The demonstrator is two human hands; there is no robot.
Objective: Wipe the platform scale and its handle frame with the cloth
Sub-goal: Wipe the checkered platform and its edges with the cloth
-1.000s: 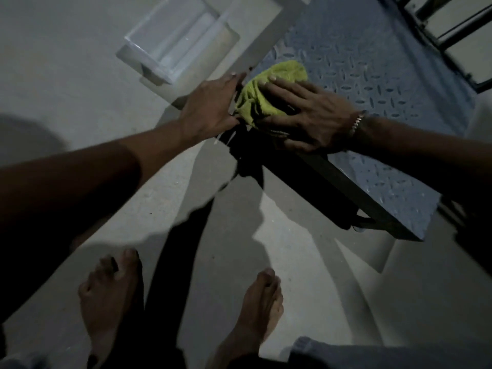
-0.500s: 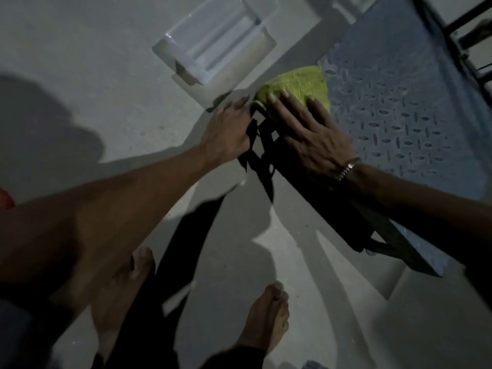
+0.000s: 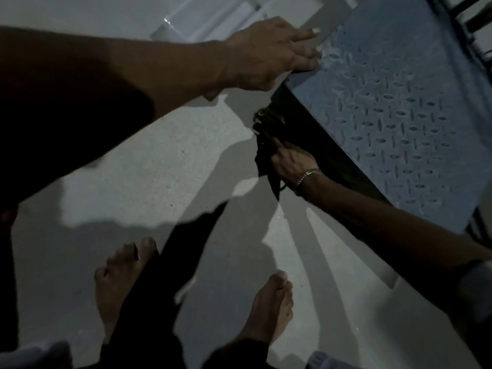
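The platform scale (image 3: 394,107) fills the upper right, its blue-grey top stamped with a diamond tread; its dark side face (image 3: 327,153) drops to the floor. My left hand (image 3: 269,53) rests flat, fingers straight, on the near corner of the platform. Lower down, my right hand (image 3: 291,162), with a bracelet at the wrist, presses the yellow-green cloth (image 3: 266,129) against the dark side face. The cloth is deep in shadow and hangs partly below the hand. The dark bars of the handle frame (image 3: 468,14) show at the top right.
A clear plastic tray (image 3: 210,20) lies on the pale floor behind my left hand. My two bare feet (image 3: 269,307) stand on the floor in front of the scale, among dark shadows of my arms.
My right hand has carried the cloth off the platform top and down onto the dark side face. My left hand has shifted onto the platform's corner.
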